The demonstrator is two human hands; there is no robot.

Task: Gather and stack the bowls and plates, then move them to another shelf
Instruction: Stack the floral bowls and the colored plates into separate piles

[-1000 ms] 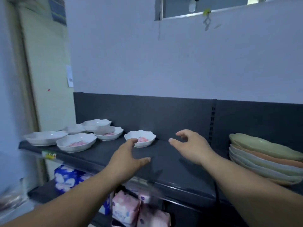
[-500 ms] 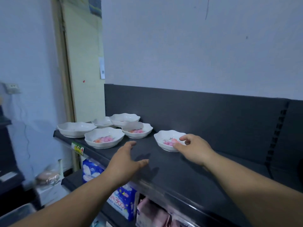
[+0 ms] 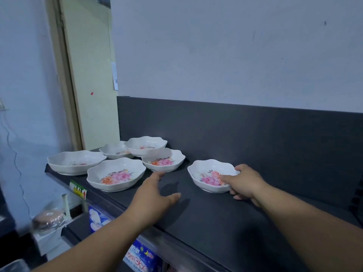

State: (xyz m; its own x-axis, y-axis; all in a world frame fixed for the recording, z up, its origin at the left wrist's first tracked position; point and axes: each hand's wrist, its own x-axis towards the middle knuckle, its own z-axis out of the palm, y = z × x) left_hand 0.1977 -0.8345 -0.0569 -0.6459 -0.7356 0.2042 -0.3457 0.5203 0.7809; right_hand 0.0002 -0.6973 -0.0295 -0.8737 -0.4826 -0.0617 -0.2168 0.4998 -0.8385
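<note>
Several white scalloped bowls with pink flower prints sit on a dark shelf (image 3: 216, 222). The nearest small bowl (image 3: 208, 173) stands alone at the right; my right hand (image 3: 243, 180) grips its right rim, thumb inside and fingers under the edge. My left hand (image 3: 155, 195) hovers open over the bare shelf between that bowl and a larger bowl (image 3: 115, 173). Behind stand a middle bowl (image 3: 164, 160), a back bowl (image 3: 145, 145) resting partly on others, a small bowl (image 3: 113, 150) and a wide bowl (image 3: 75, 160) at the left end.
A dark back panel (image 3: 255, 134) rises behind the shelf. A price tag (image 3: 78, 190) hangs on the front edge. Below, a lower shelf holds blue packets (image 3: 137, 256). A door frame (image 3: 64, 75) stands at the left.
The view has swung left, so the stack of coloured plates is out of sight. My right hand reached the nearest bowl and closed on its rim. My left hand stayed open over the shelf.
</note>
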